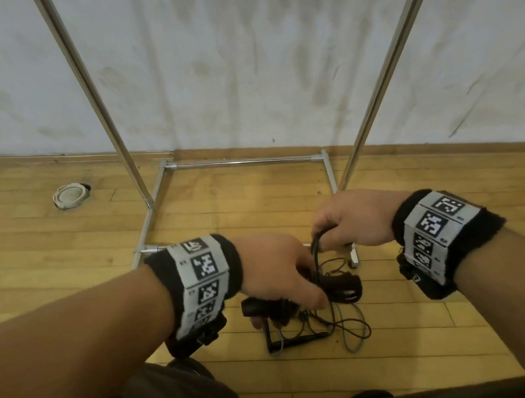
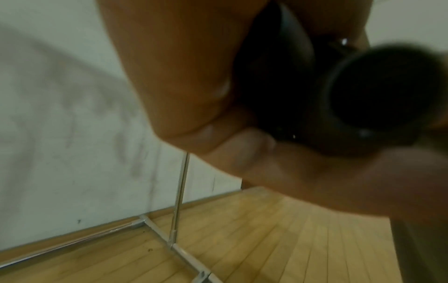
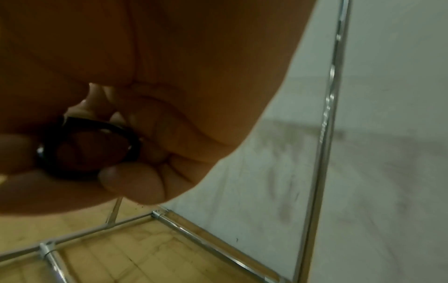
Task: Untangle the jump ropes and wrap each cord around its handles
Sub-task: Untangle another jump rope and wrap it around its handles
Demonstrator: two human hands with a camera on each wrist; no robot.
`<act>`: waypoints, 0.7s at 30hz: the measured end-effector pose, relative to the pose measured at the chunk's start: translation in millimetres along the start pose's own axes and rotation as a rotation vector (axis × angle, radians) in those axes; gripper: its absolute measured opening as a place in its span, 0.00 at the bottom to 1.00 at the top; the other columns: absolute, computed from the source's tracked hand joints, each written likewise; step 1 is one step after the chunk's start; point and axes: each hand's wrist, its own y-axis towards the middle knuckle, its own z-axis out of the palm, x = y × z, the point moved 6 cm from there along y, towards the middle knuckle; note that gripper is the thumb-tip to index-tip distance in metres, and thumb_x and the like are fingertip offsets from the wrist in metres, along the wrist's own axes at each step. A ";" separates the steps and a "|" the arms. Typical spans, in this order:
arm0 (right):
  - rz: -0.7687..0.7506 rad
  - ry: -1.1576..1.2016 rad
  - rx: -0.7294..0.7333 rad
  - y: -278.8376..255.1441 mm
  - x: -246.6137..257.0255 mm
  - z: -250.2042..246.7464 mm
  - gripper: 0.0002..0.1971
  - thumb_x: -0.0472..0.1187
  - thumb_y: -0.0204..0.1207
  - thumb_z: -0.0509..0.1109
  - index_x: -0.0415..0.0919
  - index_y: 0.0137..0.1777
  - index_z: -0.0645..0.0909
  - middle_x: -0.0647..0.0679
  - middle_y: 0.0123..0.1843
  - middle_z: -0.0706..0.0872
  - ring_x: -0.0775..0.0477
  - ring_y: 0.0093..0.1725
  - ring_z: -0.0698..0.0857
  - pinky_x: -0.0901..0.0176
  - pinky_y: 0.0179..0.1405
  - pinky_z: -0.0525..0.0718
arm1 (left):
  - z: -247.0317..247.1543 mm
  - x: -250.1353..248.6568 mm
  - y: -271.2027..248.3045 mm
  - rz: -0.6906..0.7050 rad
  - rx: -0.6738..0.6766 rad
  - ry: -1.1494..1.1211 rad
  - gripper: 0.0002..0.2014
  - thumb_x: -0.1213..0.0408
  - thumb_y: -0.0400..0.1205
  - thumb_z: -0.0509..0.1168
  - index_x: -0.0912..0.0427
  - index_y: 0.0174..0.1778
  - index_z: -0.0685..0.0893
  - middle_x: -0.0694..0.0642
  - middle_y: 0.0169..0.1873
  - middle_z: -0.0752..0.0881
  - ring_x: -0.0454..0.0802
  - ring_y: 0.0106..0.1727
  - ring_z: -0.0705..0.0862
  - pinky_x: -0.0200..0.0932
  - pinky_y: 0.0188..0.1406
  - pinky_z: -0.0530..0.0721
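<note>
Above the wooden floor [image 1: 66,252], the left hand [image 1: 272,272] grips the black handles [image 1: 335,285], lying sideways — the right hand [image 1: 350,218], just above, pinches the black cord [image 1: 314,251]. More rope [image 1: 349,329] lies below.

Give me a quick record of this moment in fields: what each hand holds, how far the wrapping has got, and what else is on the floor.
left hand: grips black handles, partly wrapped in cord
right hand: pinches a loop of black cord above the handles
wrap status: under way, several turns on
second rope: loose on the floor, dark handles and grey cord lying in a heap
rack: metal frame standing by the wall
other: round disc on the floor, far left
</note>
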 end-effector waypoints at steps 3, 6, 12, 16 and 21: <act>-0.026 -0.219 -0.035 1.1 23.0 -4.5 0.09 0.52 0.86 0.68 0.50 0.53 0.88 0.54 0.43 0.88 0.54 0.42 0.84 0.58 0.44 0.83 | 5.3 11.7 12.3 -0.120 -0.085 0.119 0.16 0.50 0.81 0.79 0.55 0.58 0.87 0.54 0.37 0.94 0.53 0.33 0.94 0.50 0.34 0.95; -0.068 -0.357 -0.115 -5.3 46.1 -11.6 0.11 0.49 0.88 0.64 0.47 0.54 0.87 0.51 0.44 0.87 0.50 0.43 0.84 0.56 0.43 0.84 | -9.4 20.2 17.4 -0.122 -0.213 0.084 0.18 0.50 0.83 0.77 0.54 0.65 0.85 0.58 0.45 0.94 0.58 0.41 0.96 0.51 0.37 0.95; -0.060 -0.267 -0.355 -18.4 55.2 -19.7 0.15 0.47 0.93 0.52 0.45 0.59 0.80 0.50 0.45 0.84 0.48 0.45 0.83 0.52 0.47 0.83 | -48.4 29.3 10.9 0.063 -0.435 -0.456 0.09 0.60 0.89 0.71 0.57 0.63 0.85 0.69 0.47 0.92 0.69 0.46 0.95 0.66 0.41 0.95; -0.085 0.212 -0.585 -27.4 34.6 -32.6 0.15 0.49 0.90 0.57 0.52 0.44 0.80 0.59 0.33 0.84 0.60 0.33 0.81 0.68 0.32 0.75 | -61.1 20.2 -0.9 0.227 -0.404 -0.748 0.12 0.63 0.87 0.74 0.60 0.65 0.85 0.66 0.48 0.91 0.67 0.47 0.94 0.63 0.40 0.93; -0.092 0.671 -0.654 -27.6 17.7 -30.8 0.15 0.49 0.88 0.65 0.43 0.43 0.85 0.53 0.31 0.87 0.56 0.26 0.80 0.63 0.27 0.78 | -63.8 7.2 -15.7 0.340 -0.348 -0.873 0.12 0.65 0.87 0.73 0.57 0.66 0.87 0.63 0.45 0.90 0.66 0.47 0.92 0.60 0.37 0.92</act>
